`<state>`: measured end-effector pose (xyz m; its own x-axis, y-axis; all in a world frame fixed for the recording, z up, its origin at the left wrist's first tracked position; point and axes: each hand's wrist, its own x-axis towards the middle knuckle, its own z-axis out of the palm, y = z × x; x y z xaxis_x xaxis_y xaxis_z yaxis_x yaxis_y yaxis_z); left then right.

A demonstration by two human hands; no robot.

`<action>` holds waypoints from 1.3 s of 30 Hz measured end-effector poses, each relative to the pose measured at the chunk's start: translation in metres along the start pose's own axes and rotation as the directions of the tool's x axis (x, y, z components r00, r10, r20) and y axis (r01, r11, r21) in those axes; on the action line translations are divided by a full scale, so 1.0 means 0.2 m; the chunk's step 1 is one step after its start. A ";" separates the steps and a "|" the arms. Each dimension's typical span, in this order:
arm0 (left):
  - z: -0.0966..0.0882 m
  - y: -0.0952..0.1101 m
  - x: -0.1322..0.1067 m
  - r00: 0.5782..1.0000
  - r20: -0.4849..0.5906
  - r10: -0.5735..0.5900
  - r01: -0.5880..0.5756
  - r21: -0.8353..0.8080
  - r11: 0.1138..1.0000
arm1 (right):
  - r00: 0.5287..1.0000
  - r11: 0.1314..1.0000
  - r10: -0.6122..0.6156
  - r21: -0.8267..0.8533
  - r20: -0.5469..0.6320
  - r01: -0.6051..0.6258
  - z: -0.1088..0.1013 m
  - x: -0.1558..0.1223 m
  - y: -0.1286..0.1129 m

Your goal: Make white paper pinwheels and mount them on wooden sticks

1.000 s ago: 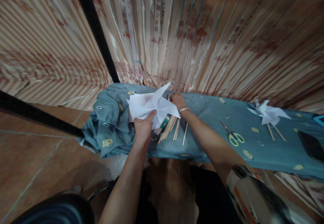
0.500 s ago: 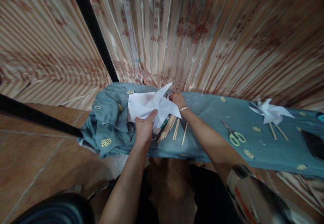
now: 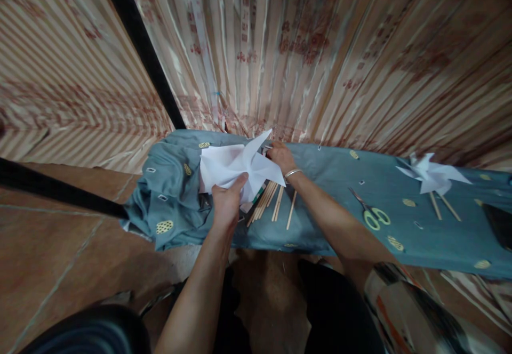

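Note:
My left hand (image 3: 226, 200) is closed on a white paper pinwheel (image 3: 256, 167), with the thumb pressed at its middle. The pinwheel's blades are folded in, and one stands up toward the back. White paper (image 3: 214, 165) lies at its left, partly under it. Just right of the pinwheel, my right hand (image 3: 281, 157), wearing a bracelet on the wrist, has its fingers bent together over some small items on the cloth. What those fingertips hold is too small to make out. Several wooden sticks (image 3: 267, 202) lie below the pinwheel, partly covered by it.
Scissors (image 3: 372, 212) with light green handles lie open right of my right forearm. Farther right, another white pinwheel (image 3: 434, 174) rests over two sticks (image 3: 450, 208), near a dark flat object (image 3: 498, 225). A blue-green cloth (image 3: 328, 183) covers the narrow surface, with a curtain (image 3: 272, 77) behind.
The view has shifted slightly, so things at the right appear a little farther right. Both hands stay in nearly the same place, the left still on the pinwheel.

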<state>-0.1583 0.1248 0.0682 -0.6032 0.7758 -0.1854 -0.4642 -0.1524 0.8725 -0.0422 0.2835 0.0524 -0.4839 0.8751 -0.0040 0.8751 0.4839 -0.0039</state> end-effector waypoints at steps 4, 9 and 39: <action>0.00 -0.01 0.01 1.000 0.001 -0.008 0.007 0.009 1.000 | 0.999 0.999 0.010 -0.044 0.043 -0.008 -0.03 0.01 -0.03; 0.00 0.00 0.01 1.000 0.000 -0.019 0.019 0.020 1.000 | 0.998 0.998 0.009 -0.063 0.068 -0.004 -0.04 0.03 -0.04; 0.01 0.01 -0.01 1.000 -0.006 -0.008 0.008 0.002 1.000 | 0.969 0.996 -0.086 -0.021 -0.230 0.084 0.11 -0.14 0.00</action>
<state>-0.1567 0.1239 0.0703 -0.6032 0.7735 -0.1946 -0.4678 -0.1455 0.8718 -0.0275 0.2589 0.0309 -0.5444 0.8078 0.2261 0.8313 0.5556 0.0165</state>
